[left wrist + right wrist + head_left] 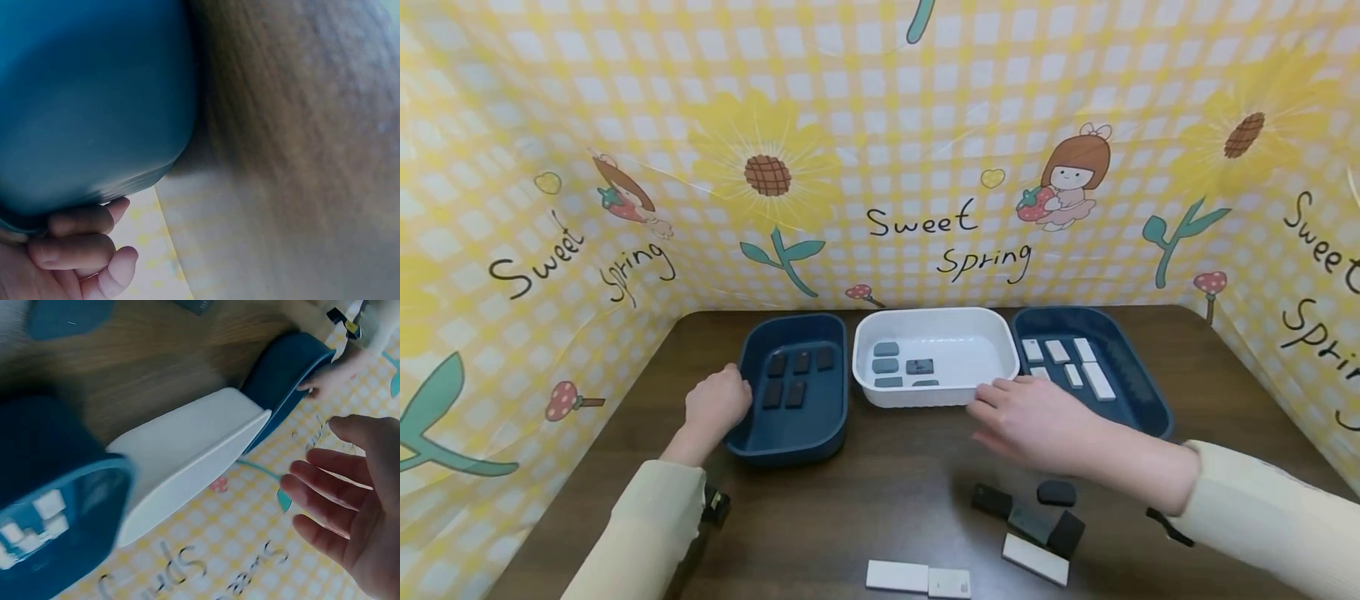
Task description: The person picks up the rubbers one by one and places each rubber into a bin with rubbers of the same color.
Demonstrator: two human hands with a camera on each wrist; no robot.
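Along the desk's (895,492) far edge, in the head view, tiles (795,394) sit in three bins (823,417), apparently grouped by colour. Left wrist view: the left hand (81,256) grips a navy bin's rim, perhaps steadying it. Right wrist view: the right hand (356,506) is relaxed, empty.

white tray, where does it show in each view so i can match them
Head: white tray at centre, between left blue tray and right blue tray.
Left wrist: not in it.
Right wrist: white tray near centre, slanting.
Shared landmark: left blue tray, seen left of centre, upper left and upper right respectively.
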